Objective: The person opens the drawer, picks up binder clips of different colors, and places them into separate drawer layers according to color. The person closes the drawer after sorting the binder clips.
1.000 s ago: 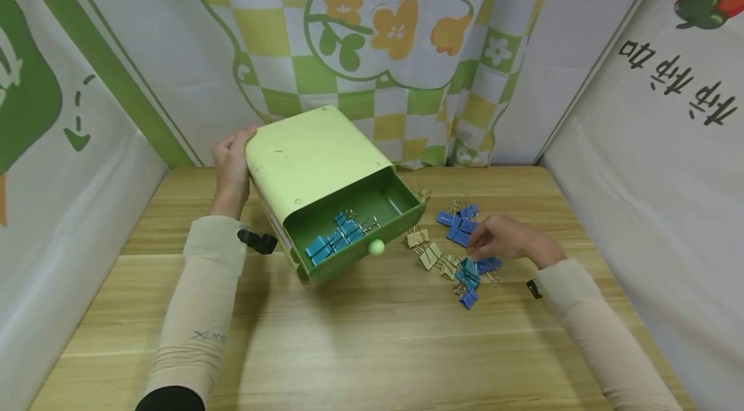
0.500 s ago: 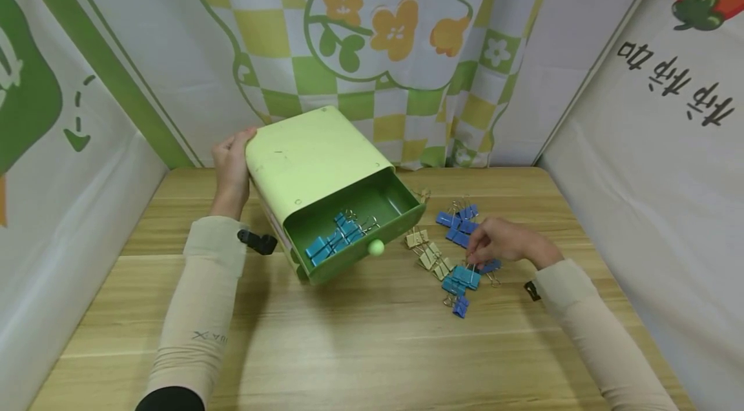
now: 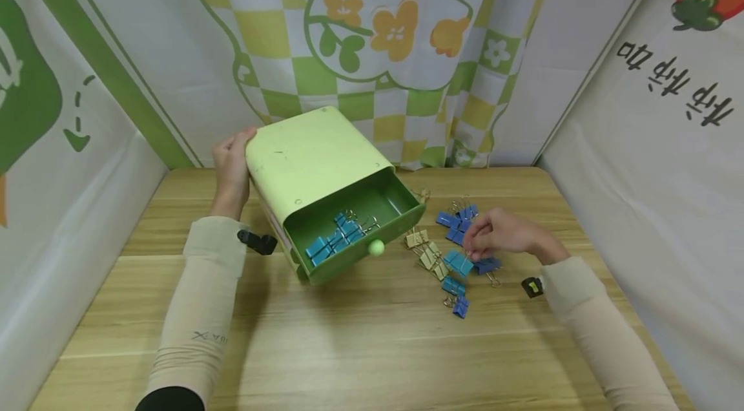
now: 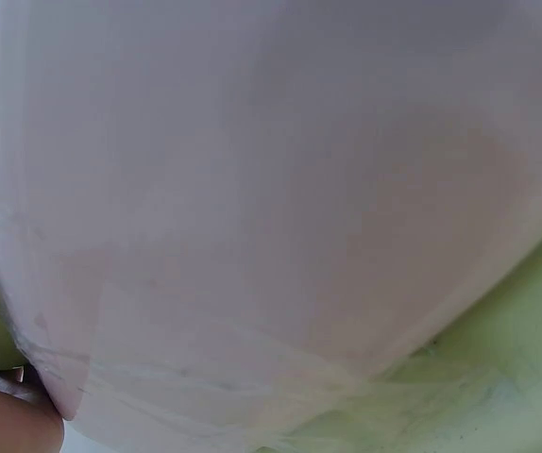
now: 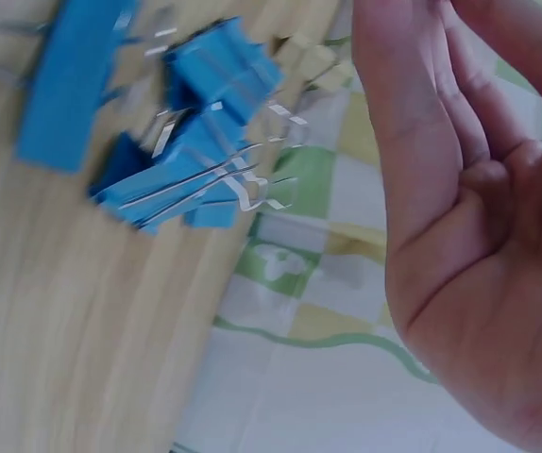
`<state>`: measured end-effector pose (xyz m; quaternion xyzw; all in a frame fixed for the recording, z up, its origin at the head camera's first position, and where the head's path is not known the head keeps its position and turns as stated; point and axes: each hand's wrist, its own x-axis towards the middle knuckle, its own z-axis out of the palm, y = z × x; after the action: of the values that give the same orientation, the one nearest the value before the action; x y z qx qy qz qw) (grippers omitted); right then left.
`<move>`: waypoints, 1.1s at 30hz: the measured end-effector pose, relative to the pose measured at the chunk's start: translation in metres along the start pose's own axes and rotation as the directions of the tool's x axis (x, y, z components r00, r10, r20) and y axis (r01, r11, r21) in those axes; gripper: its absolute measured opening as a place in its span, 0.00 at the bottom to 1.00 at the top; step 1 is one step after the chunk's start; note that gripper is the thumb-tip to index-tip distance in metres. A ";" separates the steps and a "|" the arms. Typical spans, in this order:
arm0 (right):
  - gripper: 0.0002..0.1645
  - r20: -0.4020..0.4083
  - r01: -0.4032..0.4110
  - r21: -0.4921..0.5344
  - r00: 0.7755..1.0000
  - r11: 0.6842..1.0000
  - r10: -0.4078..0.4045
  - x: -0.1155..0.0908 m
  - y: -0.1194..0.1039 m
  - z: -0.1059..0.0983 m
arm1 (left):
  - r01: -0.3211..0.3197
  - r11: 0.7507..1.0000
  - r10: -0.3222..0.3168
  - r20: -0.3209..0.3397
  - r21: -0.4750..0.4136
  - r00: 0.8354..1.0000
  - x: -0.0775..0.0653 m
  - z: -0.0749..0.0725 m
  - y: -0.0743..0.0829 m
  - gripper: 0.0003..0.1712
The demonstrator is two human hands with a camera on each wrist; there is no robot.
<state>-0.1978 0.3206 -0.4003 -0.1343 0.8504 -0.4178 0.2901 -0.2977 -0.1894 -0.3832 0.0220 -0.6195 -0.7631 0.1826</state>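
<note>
My left hand (image 3: 231, 168) grips the back left edge of a pale green drawer box (image 3: 314, 159), which is tilted. Its dark green drawer (image 3: 401, 203) is pulled out and holds several blue binder clips (image 3: 339, 238). To the right, my right hand (image 3: 501, 233) pinches a light-blue binder clip (image 3: 458, 263) by its wire handle, just above the other clips. Another light-blue clip (image 3: 453, 286) and a small blue clip (image 3: 460, 307) lie below it. In the left wrist view, the box's pale surface fills nearly everything, with one finger (image 4: 11, 420) at the lower left corner.
Several yellow binder clips (image 3: 430, 256) lie between the drawer and my right hand. Darker blue clips (image 3: 456, 223) lie behind that hand, and another blue clip (image 3: 487, 265) is just under it. A patterned curtain (image 3: 395, 30) hangs behind the wooden table (image 3: 372, 346).
The pinched light-blue clip has come up and away from the one beside it, which stays on the table. My right hand has risen slightly. The left hand and box have not moved.
</note>
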 end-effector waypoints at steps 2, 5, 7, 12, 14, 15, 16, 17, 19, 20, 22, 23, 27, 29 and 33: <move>0.13 -0.024 -0.001 0.035 1.000 0.999 0.002 0.000 -0.006 -0.002 | 0.004 1.000 -0.004 0.000 0.001 1.000 0.000 0.000 0.000 0.18; 0.14 -0.074 -0.010 0.083 0.997 0.996 0.017 -0.001 -0.018 -0.006 | 0.012 1.000 -0.012 0.001 0.007 1.000 0.000 0.000 0.001 0.17; 0.16 -0.118 -0.025 0.122 0.992 0.992 0.039 -0.002 -0.027 -0.008 | 0.014 1.000 -0.014 0.003 0.011 1.000 -0.001 0.000 0.001 0.16; 0.20 -0.231 -0.008 0.227 0.971 0.974 0.062 -0.006 -0.049 -0.014 | 0.014 1.000 -0.014 -0.002 0.017 1.000 -0.002 0.001 0.001 0.16; 0.21 -0.270 0.016 0.255 0.961 0.967 0.055 -0.008 -0.057 -0.016 | 0.012 1.000 -0.012 -0.004 0.016 1.000 -0.002 0.001 0.001 0.17; 0.21 -0.289 0.031 0.263 0.956 0.964 0.048 -0.008 -0.061 -0.017 | 0.012 1.000 -0.012 -0.006 0.016 1.000 -0.002 0.001 0.000 0.17; 0.21 -0.306 0.042 0.266 0.951 0.963 0.043 -0.009 -0.065 -0.018 | 0.011 1.000 -0.011 -0.007 0.014 1.000 -0.002 0.001 0.000 0.18; 0.20 -0.324 0.052 0.268 0.945 0.962 0.039 -0.010 -0.069 -0.019 | 0.010 1.000 -0.010 -0.007 0.012 1.000 -0.001 0.001 0.000 0.18; 0.20 -0.356 0.074 0.273 0.934 0.959 0.029 -0.011 -0.077 -0.021 | 0.007 1.000 -0.007 -0.010 0.011 1.000 -0.001 0.001 0.000 0.18; 0.20 -0.369 0.084 0.272 0.929 0.959 0.024 -0.012 -0.081 -0.022 | 0.006 1.000 -0.005 -0.011 0.013 1.000 -0.001 0.001 0.000 0.19; 0.21 -0.387 0.097 0.285 0.922 0.954 0.022 -0.012 -0.090 -0.024 | 0.002 1.000 -0.002 -0.013 0.012 1.000 -0.001 0.002 0.000 0.18; 0.21 -0.393 0.106 0.293 0.920 0.950 0.018 -0.012 -0.094 -0.024 | 0.000 1.000 0.000 -0.015 0.012 1.000 -0.001 0.002 0.000 0.18; 0.24 -0.398 0.125 0.307 0.917 0.943 0.008 -0.011 -0.110 -0.025 | -0.002 1.000 0.003 -0.011 0.010 1.000 -0.001 0.001 0.000 0.18; 0.24 -0.396 0.133 0.305 0.918 0.943 -0.002 -0.010 -0.117 -0.023 | -0.003 1.000 0.003 -0.008 0.012 1.000 0.000 0.001 0.000 0.19; 0.23 -0.388 0.164 0.299 0.921 0.940 -0.037 -0.006 -0.130 -0.018 | -0.004 1.000 0.004 -0.003 0.010 1.000 0.000 0.000 0.001 0.20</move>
<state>-0.2060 0.2546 -0.2870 -0.0459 0.8012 -0.5850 0.1174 -0.2975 -0.1892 -0.3824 0.0227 -0.6229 -0.7598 0.1847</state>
